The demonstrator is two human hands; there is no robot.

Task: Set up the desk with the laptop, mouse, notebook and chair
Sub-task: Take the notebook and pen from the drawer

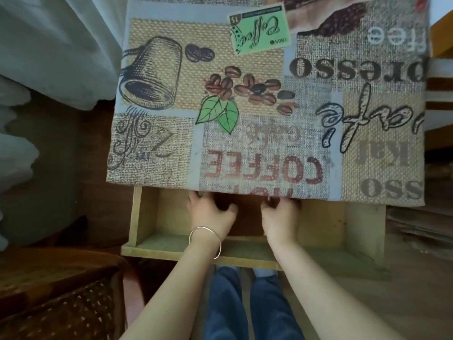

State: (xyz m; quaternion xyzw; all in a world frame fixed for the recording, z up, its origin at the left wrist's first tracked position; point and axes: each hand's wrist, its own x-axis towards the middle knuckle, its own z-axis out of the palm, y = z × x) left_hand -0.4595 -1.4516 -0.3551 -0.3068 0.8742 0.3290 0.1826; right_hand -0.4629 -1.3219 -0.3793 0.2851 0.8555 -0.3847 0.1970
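Observation:
The desk (245, 106) is covered by a coffee-print cloth, and no laptop, mouse or notebook lies on it. Below its front edge a pale wooden drawer (171, 252) stands pulled out. Both my hands reach into the drawer. My left hand (210, 213), with a thin bracelet on the wrist, curls around the left edge of a dark brown flat object (247, 217). My right hand (279, 215) grips its right edge. The object's far part is hidden under the desk edge, so I cannot tell what it is. A wooden chair (61, 303) with a woven cane seat stands at the lower left.
Pale curtains (49, 57) hang at the left, beside the desk. My legs in blue jeans (228, 307) are below the drawer front. A wooden frame (441, 28) shows at the right edge, beyond the desk.

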